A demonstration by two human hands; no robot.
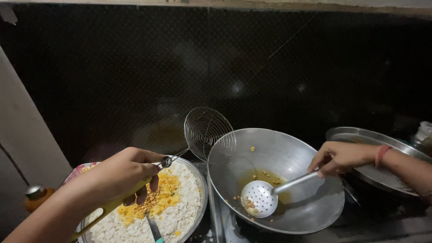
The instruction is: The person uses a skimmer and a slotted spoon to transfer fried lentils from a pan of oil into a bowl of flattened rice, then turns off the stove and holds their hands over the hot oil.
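While the left hand (123, 173) grips the yellow-handled wire strainer (208, 130) above the bowl of white flakes (189, 211), the right hand (339, 157) clasps the slotted ladle (258, 199) in the wok (315, 211); draining oil fully against the wok's side seems best.

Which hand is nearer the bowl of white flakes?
Left. The left hand is directly over the bowl, gripping the wire skimmer handle. The right hand is far across the wok, holding the slotted ladle.
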